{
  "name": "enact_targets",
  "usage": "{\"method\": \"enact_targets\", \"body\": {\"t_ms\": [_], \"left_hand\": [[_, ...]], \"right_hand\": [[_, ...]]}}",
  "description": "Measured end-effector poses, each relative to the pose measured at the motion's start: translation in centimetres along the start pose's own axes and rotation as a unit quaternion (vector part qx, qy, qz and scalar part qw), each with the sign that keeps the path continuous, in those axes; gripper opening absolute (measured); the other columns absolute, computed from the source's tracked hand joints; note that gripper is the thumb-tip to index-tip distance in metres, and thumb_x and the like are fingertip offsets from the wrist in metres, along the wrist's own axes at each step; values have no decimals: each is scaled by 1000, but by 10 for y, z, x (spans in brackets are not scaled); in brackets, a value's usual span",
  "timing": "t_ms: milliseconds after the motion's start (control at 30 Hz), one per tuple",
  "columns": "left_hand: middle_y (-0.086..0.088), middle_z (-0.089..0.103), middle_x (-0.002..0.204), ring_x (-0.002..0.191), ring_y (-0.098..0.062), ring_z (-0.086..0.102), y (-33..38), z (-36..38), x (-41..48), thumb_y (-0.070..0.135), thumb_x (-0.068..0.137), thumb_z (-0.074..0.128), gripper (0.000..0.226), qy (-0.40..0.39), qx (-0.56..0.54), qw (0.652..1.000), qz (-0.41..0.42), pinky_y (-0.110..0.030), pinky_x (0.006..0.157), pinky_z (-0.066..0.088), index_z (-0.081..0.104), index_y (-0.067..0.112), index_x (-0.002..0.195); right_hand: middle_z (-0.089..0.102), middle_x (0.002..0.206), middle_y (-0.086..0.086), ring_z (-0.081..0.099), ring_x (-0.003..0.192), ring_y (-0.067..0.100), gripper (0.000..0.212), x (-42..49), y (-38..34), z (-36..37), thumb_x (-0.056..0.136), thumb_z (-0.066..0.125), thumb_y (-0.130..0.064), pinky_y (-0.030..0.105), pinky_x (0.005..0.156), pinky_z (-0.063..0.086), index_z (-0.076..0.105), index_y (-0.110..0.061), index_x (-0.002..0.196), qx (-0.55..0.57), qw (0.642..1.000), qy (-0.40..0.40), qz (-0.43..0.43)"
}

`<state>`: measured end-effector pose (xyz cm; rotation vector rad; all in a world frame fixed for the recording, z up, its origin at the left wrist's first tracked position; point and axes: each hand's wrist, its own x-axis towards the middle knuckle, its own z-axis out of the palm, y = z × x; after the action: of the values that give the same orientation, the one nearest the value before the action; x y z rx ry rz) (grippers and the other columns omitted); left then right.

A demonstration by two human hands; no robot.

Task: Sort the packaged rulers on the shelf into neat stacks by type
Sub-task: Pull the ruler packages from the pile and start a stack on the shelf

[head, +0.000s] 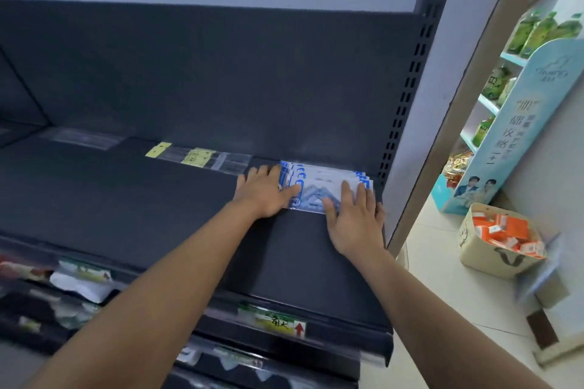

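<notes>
One dark shelf [142,208] fills most of the view, with a slotted upright [407,85] at its right end and a pale tiled floor [442,265] beyond. Clear sleeves with yellow labels [199,157] lie along the back edge. The blue-and-white ruler packs [319,185] sit fanned in the back right corner. To the right stand a light-blue display rack [518,123] and a beige bag of orange boxes [493,249].

Both arms reach forward. The left hand [264,193] lies flat against the packs' left end (thumb over the top pack), grasping nothing. The right hand [354,218] presses flat on the packs' right half, fingers straight.
</notes>
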<state>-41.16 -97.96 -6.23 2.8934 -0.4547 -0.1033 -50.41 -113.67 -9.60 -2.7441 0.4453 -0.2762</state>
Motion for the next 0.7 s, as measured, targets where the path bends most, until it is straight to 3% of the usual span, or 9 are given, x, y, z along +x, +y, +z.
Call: {"method": "enact_targets", "body": {"t_ms": [100, 167, 300, 433, 700], "left_hand": [[-2, 2, 163, 147, -28, 9, -16, -12, -25, 69, 92, 29, 80, -16, 40, 999, 8, -47, 116, 9, -5, 32, 153], [-1, -4, 163, 148, -27, 6, -29, -24, -42, 76, 87, 27, 86, -9, 47, 999, -1, -48, 116, 7, -9, 34, 152], [-2, 2, 163, 148, -26, 7, -68, -56, -76, 78, 85, 22, 85, 21, 74, 997, -14, -48, 117, 8, 6, 31, 154], [-4, 13, 161, 146, -28, 11, -128, -90, -116, 82, 80, 31, 93, 51, 122, 991, -35, -47, 116, 12, 18, 26, 153], [-6, 11, 161, 148, -30, 7, -284, -129, -196, 82, 82, 27, 93, 80, 160, 974, -139, -47, 117, 11, 16, 24, 153]], "right_hand": [[16, 157, 9, 11, 146, 25, 61, -7, -14, -8, 98, 30, -50, 43, 116, 11, 21, -20, 150, 11, 998, 40, -57], [17, 157, 8, 13, 145, 24, 62, -11, -32, -12, 97, 34, -49, 42, 115, 15, 21, -20, 150, 18, 996, 34, -80], [27, 153, 11, 22, 141, 28, 61, -25, -85, -14, 96, 41, -46, 44, 112, 22, 25, -19, 149, 29, 992, 56, -111], [29, 153, 6, 20, 142, 25, 60, -47, -155, -3, 95, 43, -45, 43, 113, 22, 26, -21, 148, 31, 989, 33, -139], [24, 155, 4, 17, 144, 23, 57, -94, -320, 24, 95, 43, -46, 43, 116, 21, 29, -24, 146, 56, 962, 32, -264]]}}
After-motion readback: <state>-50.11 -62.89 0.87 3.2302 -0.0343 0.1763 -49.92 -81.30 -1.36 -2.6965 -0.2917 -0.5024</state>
